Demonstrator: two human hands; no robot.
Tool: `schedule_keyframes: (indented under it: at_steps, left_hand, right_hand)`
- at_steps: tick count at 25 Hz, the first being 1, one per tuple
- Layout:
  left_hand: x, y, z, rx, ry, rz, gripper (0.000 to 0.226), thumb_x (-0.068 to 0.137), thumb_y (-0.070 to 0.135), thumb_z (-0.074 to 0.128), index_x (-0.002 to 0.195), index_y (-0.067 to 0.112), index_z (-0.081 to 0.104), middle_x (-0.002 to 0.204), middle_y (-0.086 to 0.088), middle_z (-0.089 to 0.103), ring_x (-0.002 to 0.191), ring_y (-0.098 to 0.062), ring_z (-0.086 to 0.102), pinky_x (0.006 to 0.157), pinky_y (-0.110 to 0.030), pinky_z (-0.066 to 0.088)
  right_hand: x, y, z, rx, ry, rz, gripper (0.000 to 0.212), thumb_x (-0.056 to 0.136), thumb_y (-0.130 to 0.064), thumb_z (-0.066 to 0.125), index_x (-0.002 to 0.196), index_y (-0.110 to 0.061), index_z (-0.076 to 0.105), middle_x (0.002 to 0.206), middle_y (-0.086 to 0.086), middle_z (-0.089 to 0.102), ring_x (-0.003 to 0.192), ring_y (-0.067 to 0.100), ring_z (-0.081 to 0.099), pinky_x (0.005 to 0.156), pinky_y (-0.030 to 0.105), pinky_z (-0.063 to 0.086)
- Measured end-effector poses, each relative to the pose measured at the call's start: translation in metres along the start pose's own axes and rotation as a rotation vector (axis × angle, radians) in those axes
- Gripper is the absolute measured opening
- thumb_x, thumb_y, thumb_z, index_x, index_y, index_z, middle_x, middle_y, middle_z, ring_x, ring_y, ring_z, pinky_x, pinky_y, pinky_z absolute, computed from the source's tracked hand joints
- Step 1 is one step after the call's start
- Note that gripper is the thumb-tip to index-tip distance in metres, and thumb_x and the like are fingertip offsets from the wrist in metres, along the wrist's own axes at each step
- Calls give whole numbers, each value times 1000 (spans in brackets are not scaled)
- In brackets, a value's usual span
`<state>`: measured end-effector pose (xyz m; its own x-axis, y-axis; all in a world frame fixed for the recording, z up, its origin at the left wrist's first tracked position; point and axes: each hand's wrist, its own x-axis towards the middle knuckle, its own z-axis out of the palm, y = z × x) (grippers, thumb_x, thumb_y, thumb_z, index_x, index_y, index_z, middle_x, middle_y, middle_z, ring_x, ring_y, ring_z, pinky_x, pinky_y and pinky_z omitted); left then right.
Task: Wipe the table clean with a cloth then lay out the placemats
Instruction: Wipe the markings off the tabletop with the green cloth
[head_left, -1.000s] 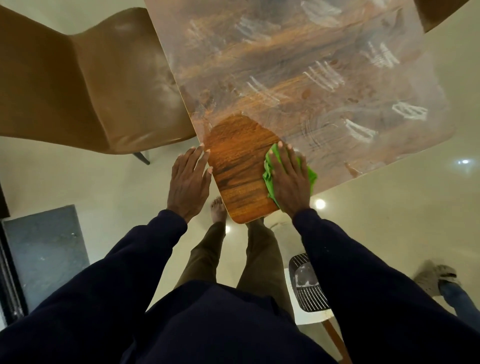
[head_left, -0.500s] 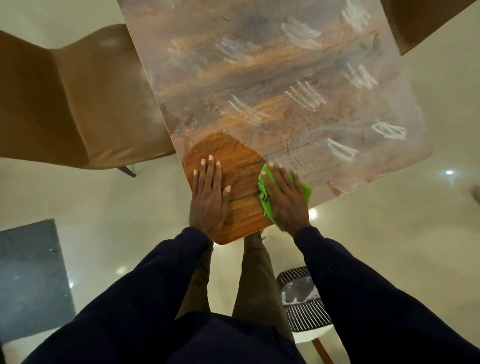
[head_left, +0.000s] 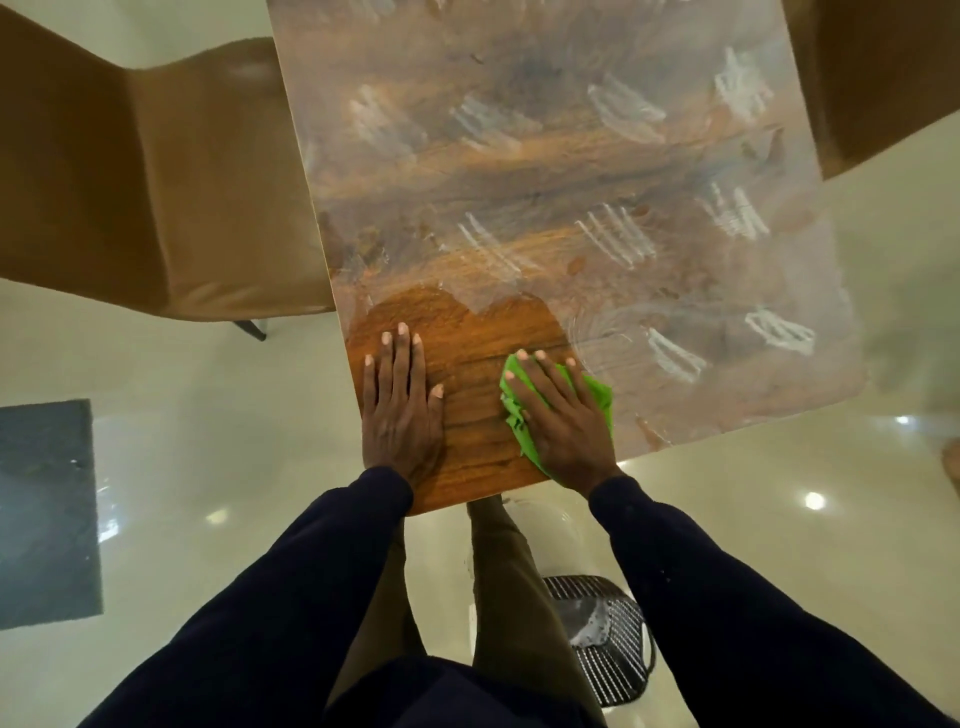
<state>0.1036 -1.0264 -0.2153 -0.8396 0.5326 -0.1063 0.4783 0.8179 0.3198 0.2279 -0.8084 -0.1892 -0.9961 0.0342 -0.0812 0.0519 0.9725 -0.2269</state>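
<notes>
A wooden table (head_left: 545, 171) fills the upper middle, covered in a whitish film with finger-streak marks. Its near left corner shows a clean, dark brown patch. My right hand (head_left: 563, 418) presses flat on a green cloth (head_left: 597, 395) at the right edge of that clean patch, near the table's front edge. My left hand (head_left: 400, 410) lies flat, fingers spread, on the clean corner and holds nothing. No placemats are visible.
A tan padded chair (head_left: 145, 182) stands against the table's left side; another chair (head_left: 883, 78) is at the upper right. A white stool holding a black slatted basket (head_left: 608, 639) stands on the glossy floor by my right leg. A dark mat (head_left: 47, 514) lies at left.
My left hand came from beside the table's edge onto the clean corner. My right hand slid the cloth rightward, and the clean patch has grown wider.
</notes>
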Motion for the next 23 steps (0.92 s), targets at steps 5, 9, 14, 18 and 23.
schedule_keyframes:
  at_steps: [5,9,14,18,23]
  left_hand:
    - [-1,-1,1,26,9,6,66,113,39,25,169,8,13,178,-11,6,165,-30,4,133,-55,9]
    - [-1,3,-1,38,13,10,65,113,37,27,169,8,14,178,-12,7,166,-29,3,133,-55,10]
    - [1,1,0,24,13,12,66,113,39,25,169,8,14,178,-12,7,166,-29,2,133,-54,8]
    - [1,-1,-1,35,17,16,65,113,37,27,169,7,13,178,-12,7,166,-29,3,134,-53,8]
    - [0,5,-3,53,20,16,64,113,35,28,169,5,15,178,-14,9,165,-30,4,133,-54,9]
  right_hand:
    - [103,-1,-7,-1,111,380,56,111,-33,29,164,-17,33,175,11,18,163,32,12,130,58,13]
    - [93,-37,5,-11,-18,7,57,111,-34,32,165,-14,31,175,13,17,163,34,10,129,61,13]
    - [27,41,-11,-25,-44,-125,60,111,-46,37,162,-14,39,173,13,24,161,33,20,126,63,22]
    - [85,28,-14,1,120,364,56,111,-36,29,164,-17,33,175,12,19,162,33,15,130,58,15]
    - [45,-32,10,7,-24,-13,61,111,-38,40,165,-14,31,175,15,16,163,35,11,130,60,10]
